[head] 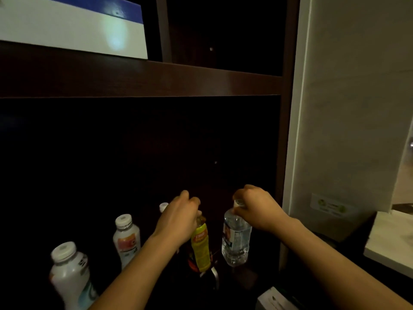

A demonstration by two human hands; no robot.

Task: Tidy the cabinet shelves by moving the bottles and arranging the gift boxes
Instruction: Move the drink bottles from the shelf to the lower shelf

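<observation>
My left hand (178, 217) is closed around the neck of a bottle with a yellow label (200, 247) in the dark lower shelf. My right hand (254, 209) grips the cap end of a clear water bottle (235, 240) just to its right. Left of them stand two white bottles with white caps, one (127, 239) further back and one (70, 276) nearer me. A small white cap (163, 206) shows behind my left hand. A white and blue gift box (73, 25) rests on the upper shelf at the top left.
A dark wooden shelf board (138, 79) runs across above the bottles. The cabinet's right side panel (288, 108) stands next to a pale wall (353, 108). A white counter edge (391, 249) is at the right. A pale box corner (274, 299) shows at the bottom.
</observation>
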